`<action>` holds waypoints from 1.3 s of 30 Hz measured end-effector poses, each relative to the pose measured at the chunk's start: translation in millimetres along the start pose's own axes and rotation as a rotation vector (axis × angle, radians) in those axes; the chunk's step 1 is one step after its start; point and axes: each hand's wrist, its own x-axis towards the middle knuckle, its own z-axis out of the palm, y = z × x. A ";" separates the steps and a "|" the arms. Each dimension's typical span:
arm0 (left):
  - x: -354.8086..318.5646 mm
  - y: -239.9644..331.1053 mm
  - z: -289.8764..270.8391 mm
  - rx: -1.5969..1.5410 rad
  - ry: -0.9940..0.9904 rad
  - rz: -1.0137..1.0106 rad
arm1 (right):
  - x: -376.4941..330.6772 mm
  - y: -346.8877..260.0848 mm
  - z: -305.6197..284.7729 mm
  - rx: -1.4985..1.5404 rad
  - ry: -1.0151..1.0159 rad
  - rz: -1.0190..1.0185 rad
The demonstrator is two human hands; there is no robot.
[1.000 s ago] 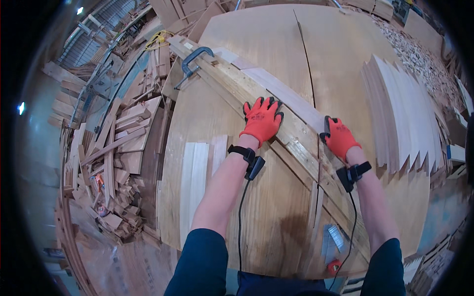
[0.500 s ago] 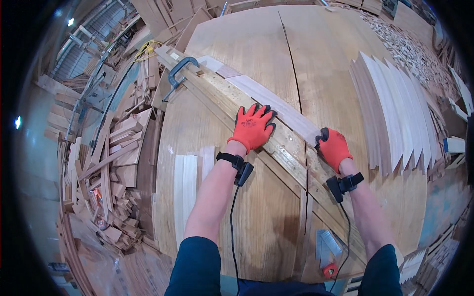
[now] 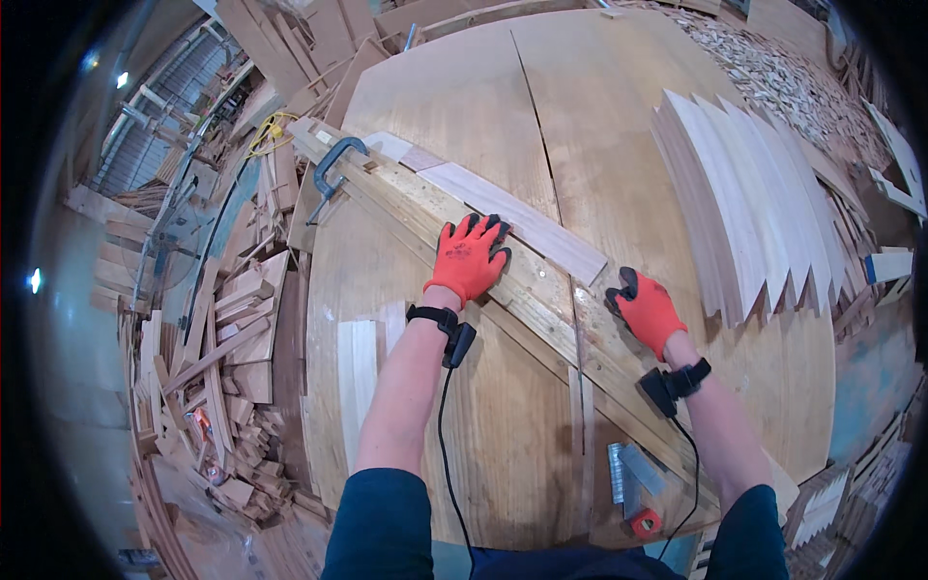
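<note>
My left hand (image 3: pixel 468 255), in a red glove with black fingertips, lies spread on a long wooden plank (image 3: pixel 536 301) that runs diagonally over the plywood-topped table (image 3: pixel 454 82). Along the plank's far edge rests a pale wood strip (image 3: pixel 527 220); my left fingertips are close to it. My right hand (image 3: pixel 648 311), gloved the same way, hovers just off the strip's right end. Its fingers are bent, slightly apart, and I see nothing in them. A blue C-clamp (image 3: pixel 332 168) grips the plank's far left end.
Stacked pale boards with pointed ends (image 3: pixel 749 208) stand on the right. Short pale boards (image 3: pixel 359 372) lie left of my left forearm. A metal square (image 3: pixel 640 471) and a red tape measure (image 3: pixel 646 523) sit near the front edge. Wood offcuts (image 3: pixel 227 353) pile up left of the table.
My right hand has come away from the strip's right end, which now shows bare. My left hand stays flat on the plank. The whole view has shifted slightly.
</note>
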 end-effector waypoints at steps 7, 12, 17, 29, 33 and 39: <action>11.8 -11.6 5.3 -0.002 -0.012 0.011 | -48.6 2.7 1.1 0.086 0.000 -0.080; 15.7 -14.5 4.8 -0.012 -0.008 0.009 | -50.0 5.4 23.8 -0.009 0.172 -0.103; 11.9 -12.4 13.7 -0.048 -0.004 0.004 | -62.4 11.1 35.6 -0.120 0.271 0.015; 5.2 -33.0 53.9 -0.075 0.091 0.060 | -74.3 38.0 86.1 -0.114 0.383 0.099; 0.8 -36.3 62.1 -0.069 0.119 0.064 | -78.9 41.5 96.1 -0.062 0.385 0.107; 6.6 -39.4 69.9 -0.022 0.135 0.088 | -76.1 51.5 108.2 -0.032 0.455 0.076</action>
